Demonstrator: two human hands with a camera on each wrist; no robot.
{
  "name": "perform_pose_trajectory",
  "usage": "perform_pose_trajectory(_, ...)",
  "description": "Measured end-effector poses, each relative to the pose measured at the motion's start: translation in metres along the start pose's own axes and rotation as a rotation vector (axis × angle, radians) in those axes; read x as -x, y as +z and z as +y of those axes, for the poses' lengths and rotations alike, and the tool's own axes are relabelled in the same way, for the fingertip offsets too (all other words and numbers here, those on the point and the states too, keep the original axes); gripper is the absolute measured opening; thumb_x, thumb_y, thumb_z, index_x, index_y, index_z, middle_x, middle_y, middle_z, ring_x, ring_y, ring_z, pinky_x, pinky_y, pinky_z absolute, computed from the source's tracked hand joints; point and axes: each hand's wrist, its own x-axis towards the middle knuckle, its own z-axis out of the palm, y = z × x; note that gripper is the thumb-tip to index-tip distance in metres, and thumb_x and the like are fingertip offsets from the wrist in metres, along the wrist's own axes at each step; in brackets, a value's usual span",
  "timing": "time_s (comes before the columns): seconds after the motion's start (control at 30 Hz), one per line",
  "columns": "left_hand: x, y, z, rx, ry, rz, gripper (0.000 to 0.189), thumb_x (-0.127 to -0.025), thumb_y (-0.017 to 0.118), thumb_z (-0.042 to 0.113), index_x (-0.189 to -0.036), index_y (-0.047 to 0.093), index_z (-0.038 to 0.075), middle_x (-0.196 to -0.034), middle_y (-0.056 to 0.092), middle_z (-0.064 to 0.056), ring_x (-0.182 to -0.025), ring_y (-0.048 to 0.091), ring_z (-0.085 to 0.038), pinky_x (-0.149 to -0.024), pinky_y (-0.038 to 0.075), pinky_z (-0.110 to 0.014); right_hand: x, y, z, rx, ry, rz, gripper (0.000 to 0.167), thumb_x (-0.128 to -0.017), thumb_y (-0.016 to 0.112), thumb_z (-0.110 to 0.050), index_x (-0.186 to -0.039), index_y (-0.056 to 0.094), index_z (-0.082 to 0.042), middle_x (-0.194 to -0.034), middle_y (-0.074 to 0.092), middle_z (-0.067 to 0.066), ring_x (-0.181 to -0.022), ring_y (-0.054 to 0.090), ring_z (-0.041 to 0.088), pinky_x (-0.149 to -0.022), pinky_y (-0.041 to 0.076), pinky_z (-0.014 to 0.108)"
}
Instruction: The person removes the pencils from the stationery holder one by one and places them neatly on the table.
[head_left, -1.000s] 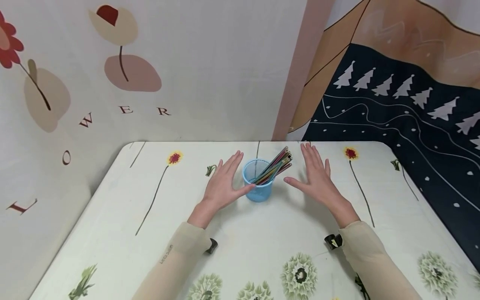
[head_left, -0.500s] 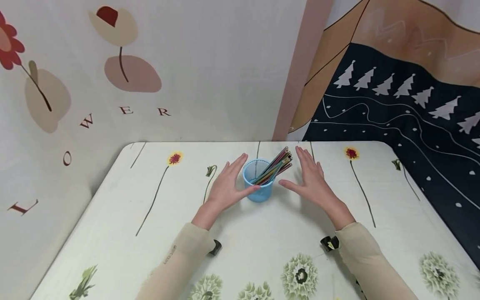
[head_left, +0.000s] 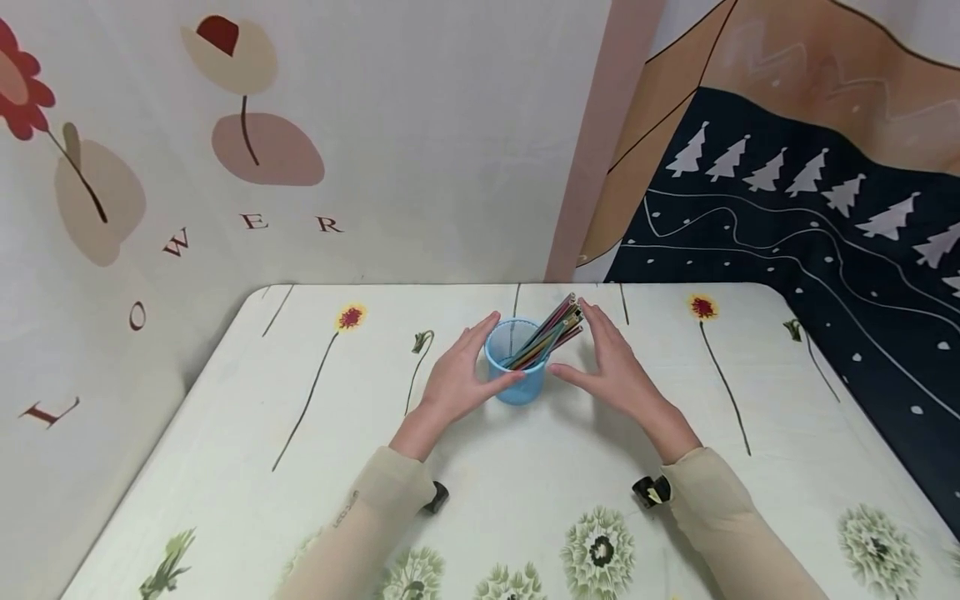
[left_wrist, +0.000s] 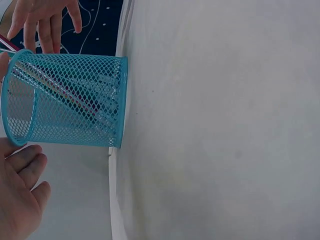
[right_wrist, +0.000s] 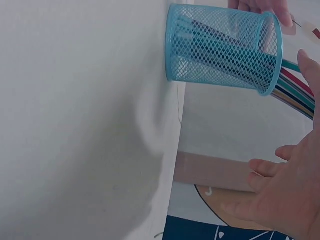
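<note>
A blue mesh pen cup (head_left: pixel 517 387) stands upright on the table, holding a bundle of slim coloured pencils (head_left: pixel 551 333) that lean to the right over its rim. On the cup's left side my left hand (head_left: pixel 457 379) is spread, thumb in front and fingers behind, close to the rim; whether it touches the mesh is hard to tell. My right hand (head_left: pixel 618 371) is spread on the other side, its fingertips near the pencils' upper ends and its thumb near the cup. In the right wrist view, a gap shows between the right fingers and the mesh cup (right_wrist: pixel 222 50).
A white cloth printed with flowers covers the table (head_left: pixel 337 500). Behind it hangs a pale printed curtain (head_left: pixel 435 167), with a dark tree-patterned cloth (head_left: pixel 750 217) at the right. A small black device (head_left: pixel 651 492) sits at the right cuff.
Both hands have moved inward toward the cup, the right one farther, from well off to the side to beside the pencils. The cup and pencils have stayed in place.
</note>
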Motion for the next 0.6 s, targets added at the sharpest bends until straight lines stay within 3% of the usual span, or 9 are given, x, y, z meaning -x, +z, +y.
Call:
perform_pose_trajectory(0.2,-0.0015,0.0015,0.0026,0.012,-0.006,0.022,0.091,-0.082,0.072,0.06,-0.157,0.032,0.026,-0.159,0.042,0.0,-0.142,0.046,-0.027,-0.109,0.047,-0.052,0.0027,0.002,-0.0026,-0.039,0.013,-0.007,0.099,-0.086,0.074,-0.049,-0.16,0.019,-0.012,-0.165,0.023,0.018,-0.152,0.023,0.038,-0.12,0.026,0.064)
perform_pose_trajectory(0.6,-0.0052,0.0003,0.006,0.054,-0.008,0.049,0.086,-0.082,0.075,0.056,-0.153,0.041,0.023,-0.154,0.048,-0.005,-0.14,0.048,-0.028,-0.113,0.044,-0.05,0.0024,0.0062,-0.0097,-0.261,-0.027,0.083,0.064,-0.087,0.078,-0.024,-0.141,0.049,-0.005,-0.14,0.055,0.016,-0.133,0.052,0.036,-0.113,0.044,0.051)
